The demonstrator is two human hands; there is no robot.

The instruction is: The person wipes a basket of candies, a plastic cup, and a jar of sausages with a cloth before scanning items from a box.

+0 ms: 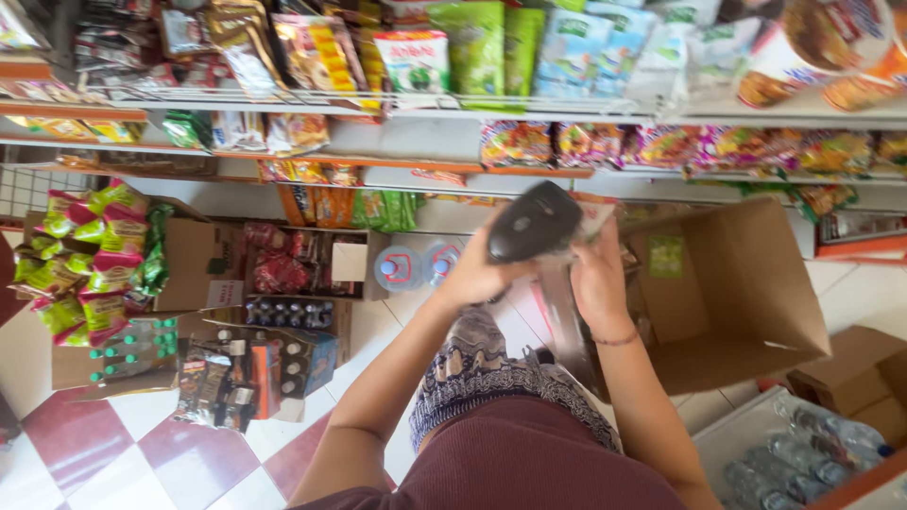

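My left hand (477,274) grips a black handheld scanner (532,222), its head tilted toward the right. My right hand (597,279) holds a packet (595,219) with a clear, partly orange wrapper just beside the scanner's head; the packet is blurred. Both hands are raised in front of the shelves, above my lap. An open cardboard box (746,293) stands right of my right hand, its flaps up.
Metal shelves (397,106) carry many snack packets. On the tiled floor (142,453) at left are boxes of green and pink packets (90,255), small bottles (293,316) and two water jugs (416,266). A tray of plastic bottles (803,458) is at bottom right.
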